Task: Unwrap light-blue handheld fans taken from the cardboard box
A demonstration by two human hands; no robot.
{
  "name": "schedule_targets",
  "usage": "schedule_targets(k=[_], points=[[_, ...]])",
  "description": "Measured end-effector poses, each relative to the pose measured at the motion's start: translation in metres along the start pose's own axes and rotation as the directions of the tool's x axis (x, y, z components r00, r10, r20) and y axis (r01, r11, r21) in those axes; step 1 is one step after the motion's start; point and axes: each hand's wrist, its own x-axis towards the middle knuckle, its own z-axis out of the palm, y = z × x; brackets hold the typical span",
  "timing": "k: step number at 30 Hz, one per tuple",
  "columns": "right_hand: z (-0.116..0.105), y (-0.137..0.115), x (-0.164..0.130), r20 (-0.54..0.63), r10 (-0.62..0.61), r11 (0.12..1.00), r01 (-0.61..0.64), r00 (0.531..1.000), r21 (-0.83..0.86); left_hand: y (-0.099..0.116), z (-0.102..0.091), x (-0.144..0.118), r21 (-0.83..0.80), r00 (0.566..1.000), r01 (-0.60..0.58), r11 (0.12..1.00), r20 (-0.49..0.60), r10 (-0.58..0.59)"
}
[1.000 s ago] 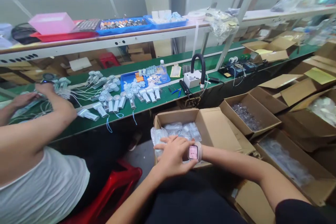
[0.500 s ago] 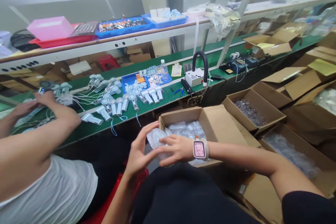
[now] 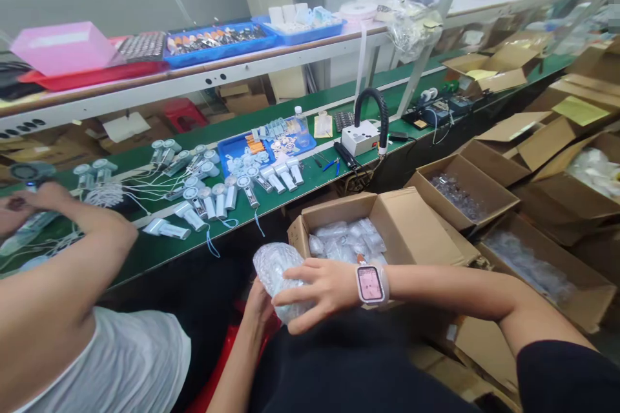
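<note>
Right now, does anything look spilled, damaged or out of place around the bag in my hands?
Nothing stands out. The clear plastic bag sits between the left hand and the right hand, apparently intact, with nothing spilled. The open cardboard box beside it stands upright, its packets inside.

Clear bag [image 3: 277, 271], brown box [image 3: 411, 232], green bench [image 3: 159, 248], pink watch [image 3: 371, 284].

Long green workbench [image 3: 145, 251]; white shelf [image 3: 203, 74] above it; pale wall [image 3: 145, 3] behind.
</note>
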Motion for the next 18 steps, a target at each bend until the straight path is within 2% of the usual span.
schedule_targets(k=[2,4,6,9,12,15,17,18], points=[[0.001,0.000,0.005,-0.034,0.000,1.000,0.000,0.999,0.007,0.002,-0.008,0.000,-0.218,0.995,0.100,0.971,0.009,-0.101],[0.000,0.000,0.009,-0.051,-0.001,1.000,0.002,0.999,0.015,-0.001,-0.016,0.002,-0.320,0.992,0.118,0.940,-0.004,-0.126],[0.000,0.000,0.011,-0.067,-0.006,1.000,0.006,0.998,0.010,-0.003,-0.021,0.003,-0.389,0.987,0.149,0.909,0.002,-0.160],[0.002,-0.001,0.011,-0.037,-0.003,1.000,0.003,0.999,0.003,-0.006,-0.021,0.006,-0.435,0.977,0.213,0.875,0.076,-0.201],[0.005,-0.001,0.009,-0.010,0.000,1.000,0.000,1.000,0.005,-0.010,-0.015,0.010,-0.439,0.991,0.119,0.891,0.112,-0.077],[0.003,0.006,0.006,-0.016,-0.018,1.000,0.018,1.000,0.019,-0.015,-0.009,0.014,-0.416,0.998,-0.017,0.909,0.041,0.037],[-0.002,0.011,0.001,-0.034,0.019,0.981,-0.012,0.999,0.195,-0.017,-0.006,0.013,-0.430,0.991,-0.135,0.893,-0.052,0.125],[-0.005,0.013,-0.002,-0.045,0.098,0.936,-0.076,0.994,0.343,-0.018,-0.005,0.011,-0.443,0.979,-0.204,0.873,-0.099,0.178]])
